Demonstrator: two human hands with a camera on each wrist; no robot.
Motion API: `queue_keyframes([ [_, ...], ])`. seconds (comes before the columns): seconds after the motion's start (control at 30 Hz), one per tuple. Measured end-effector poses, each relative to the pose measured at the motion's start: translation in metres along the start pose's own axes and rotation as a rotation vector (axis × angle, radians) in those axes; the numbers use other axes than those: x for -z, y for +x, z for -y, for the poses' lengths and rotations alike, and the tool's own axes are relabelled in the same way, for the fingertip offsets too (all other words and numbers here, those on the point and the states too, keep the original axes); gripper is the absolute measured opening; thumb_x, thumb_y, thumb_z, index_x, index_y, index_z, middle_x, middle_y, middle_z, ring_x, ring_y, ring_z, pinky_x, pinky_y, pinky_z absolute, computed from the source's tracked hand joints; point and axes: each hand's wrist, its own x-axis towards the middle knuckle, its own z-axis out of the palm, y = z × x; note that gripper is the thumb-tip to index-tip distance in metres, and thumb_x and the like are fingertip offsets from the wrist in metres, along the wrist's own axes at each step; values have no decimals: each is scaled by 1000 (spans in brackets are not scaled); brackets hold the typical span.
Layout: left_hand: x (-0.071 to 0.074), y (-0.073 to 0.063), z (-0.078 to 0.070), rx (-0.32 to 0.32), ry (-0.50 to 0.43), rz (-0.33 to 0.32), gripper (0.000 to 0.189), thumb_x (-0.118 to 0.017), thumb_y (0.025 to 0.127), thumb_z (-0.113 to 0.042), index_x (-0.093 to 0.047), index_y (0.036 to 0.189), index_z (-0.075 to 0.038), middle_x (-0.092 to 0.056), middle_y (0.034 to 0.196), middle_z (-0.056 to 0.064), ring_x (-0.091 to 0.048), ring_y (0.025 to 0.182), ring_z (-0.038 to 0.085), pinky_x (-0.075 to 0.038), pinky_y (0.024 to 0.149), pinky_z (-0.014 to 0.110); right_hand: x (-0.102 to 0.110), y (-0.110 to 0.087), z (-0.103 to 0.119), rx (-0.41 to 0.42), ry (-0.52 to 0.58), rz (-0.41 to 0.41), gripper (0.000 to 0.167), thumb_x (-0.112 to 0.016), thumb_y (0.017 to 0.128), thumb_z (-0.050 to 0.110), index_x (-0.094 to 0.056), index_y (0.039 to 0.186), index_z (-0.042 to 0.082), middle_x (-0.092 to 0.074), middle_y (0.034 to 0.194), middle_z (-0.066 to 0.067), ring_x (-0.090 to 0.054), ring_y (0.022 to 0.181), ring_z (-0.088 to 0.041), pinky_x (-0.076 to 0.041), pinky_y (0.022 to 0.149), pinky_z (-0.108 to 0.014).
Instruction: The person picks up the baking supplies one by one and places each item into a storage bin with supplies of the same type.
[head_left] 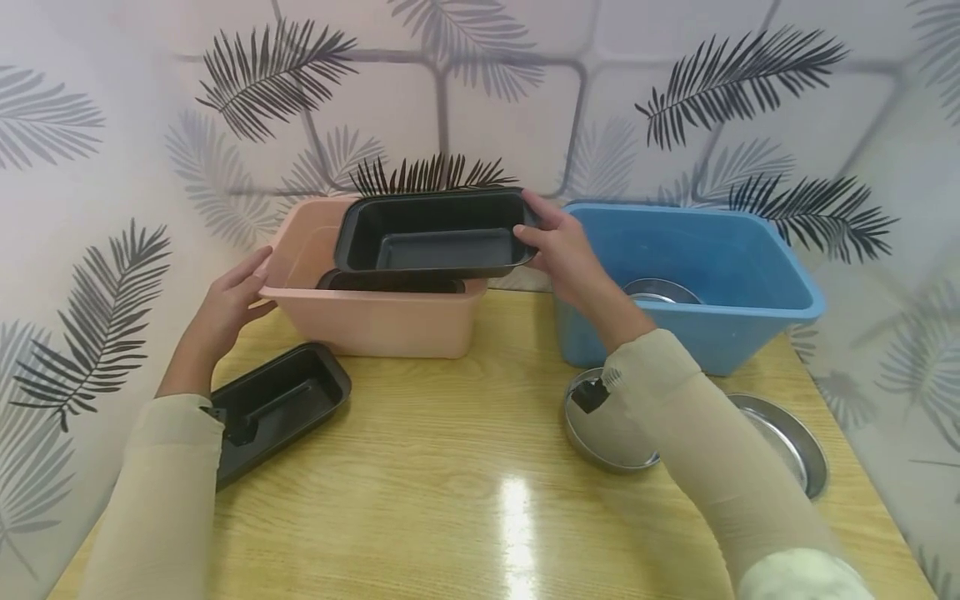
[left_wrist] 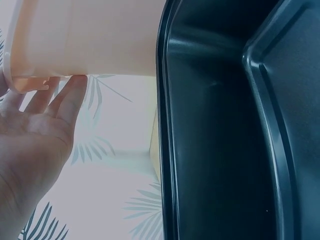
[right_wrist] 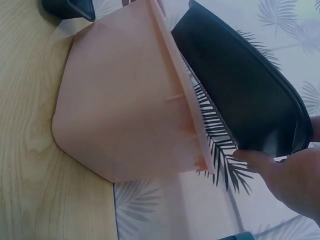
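Note:
A black loaf pan (head_left: 442,233) is held above the pink bin (head_left: 375,325), and its open side faces up and toward the head camera. My right hand (head_left: 562,250) grips the pan's right end, with the thumb on the near side. At the bin's left end, my left hand (head_left: 228,308) holds the rim; its fingers reach under the rim in the left wrist view. Inside the bin another dark pan (head_left: 397,282) shows just below the held one, mostly hidden. A second black loaf pan (head_left: 300,387) lies on the table beneath my left forearm.
To the right stands a blue bin (head_left: 697,329) with a round metal pan (head_left: 660,290) in it. Two round metal pans, one nearer the middle (head_left: 611,429) and one farther right (head_left: 787,442), lie on the wooden table (head_left: 420,467). A leaf-patterned wall (head_left: 510,117) closes off the back.

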Motion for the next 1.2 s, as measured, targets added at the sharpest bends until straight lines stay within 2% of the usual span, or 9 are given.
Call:
queue_keyframes([
  [0.1, 1, 1, 2, 6, -4, 1, 64, -37, 105, -55, -16, 162, -35, -15, 170, 7, -28, 151, 39, -30, 119, 57, -9, 10, -5, -5, 7, 6, 68, -51, 103, 0, -24, 162, 19, -38, 161, -11, -48, 141, -29, -45, 110, -55],
  [0.23, 3, 1, 3, 2, -25, 6, 64, -38, 106, -53, -16, 163, -33, -14, 170, 7, -26, 152, 39, -29, 119, 58, -24, 21, -10, -7, -17, 2, 68, -50, 103, -1, -21, 162, 16, -34, 163, -11, -46, 142, -26, -46, 110, -52],
  [0.43, 3, 2, 4, -5, -31, 11, 64, -38, 106, -50, -15, 163, -32, -10, 171, 8, -23, 152, 40, -26, 120, 60, -47, 37, -19, -17, -76, -29, 67, -53, 102, 0, -26, 161, 17, -32, 164, -7, -51, 138, -27, -51, 105, -48],
  [0.67, 3, 2, 4, -25, -22, 19, 65, -39, 106, -51, -15, 163, -30, -11, 171, 7, -24, 152, 40, -28, 119, 58, -66, 55, -33, -54, -72, -41, 67, -53, 102, -1, -28, 161, 19, -30, 165, -5, -56, 132, -33, -53, 103, -45],
  [0.9, 2, 2, 3, -14, -31, 15, 64, -38, 107, -49, -14, 163, -30, -9, 171, 6, -23, 152, 39, -28, 120, 58, -83, 65, -40, -34, -271, -93, 66, -59, 100, 4, -34, 159, 18, -28, 166, -2, -59, 129, -28, -54, 103, -39],
  [0.97, 2, 2, 3, -10, -43, 13, 63, -38, 107, -47, -15, 163, -29, -9, 171, 7, -23, 153, 40, -27, 120, 58, -87, 67, -42, -51, -242, -97, 66, -58, 100, 3, -34, 159, 18, -28, 166, -3, -58, 130, -29, -54, 103, -40],
  [1.1, 1, 2, 2, -9, -55, 11, 62, -38, 108, -44, -14, 163, -27, -10, 171, 9, -22, 153, 40, -26, 120, 59, -95, 71, -45, -105, -92, -73, 69, -54, 101, 0, -28, 161, 21, -30, 164, -8, -57, 130, -39, -54, 101, -49],
  [1.2, 1, 1, 3, -12, -52, 12, 61, -37, 109, -43, -14, 163, -28, -10, 170, 9, -22, 152, 40, -26, 120, 59, -99, 75, -47, -102, -111, -71, 69, -54, 101, 1, -26, 161, 19, -32, 164, -11, -59, 128, -38, -55, 101, -46],
])
